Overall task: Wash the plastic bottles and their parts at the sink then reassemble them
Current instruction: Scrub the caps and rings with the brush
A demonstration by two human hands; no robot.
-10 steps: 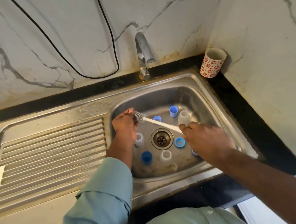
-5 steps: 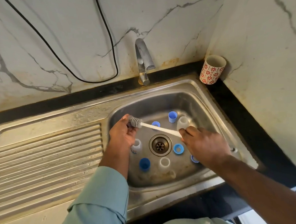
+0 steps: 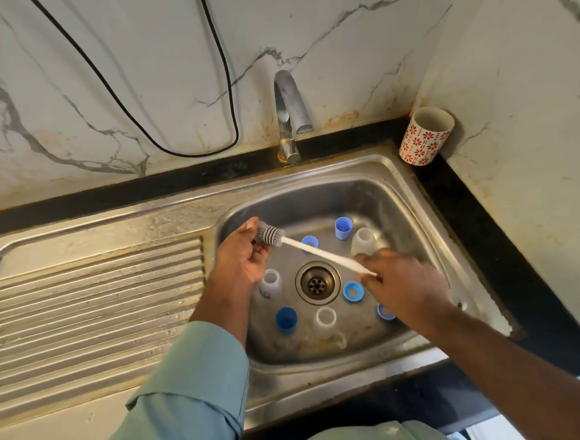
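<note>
In the steel sink, my right hand grips the end of a white-handled bottle brush. My left hand curls its thumb and fingers round the brush's grey bristle head. Loose parts stand around the drain: a small clear bottle just below my left hand, a clear bottle, a blue cap, another blue cap, a clear piece, and blue rings. My right hand half hides a third blue ring.
The tap stands behind the basin with no water running. A ribbed drainboard lies to the left. A red-flowered cup sits in the back right corner on the black counter. A black cable hangs on the marble wall.
The view has tilted slightly. Both hands keep their hold on the brush, which has shifted only a little over the basin. The parts in the sink have not moved.
</note>
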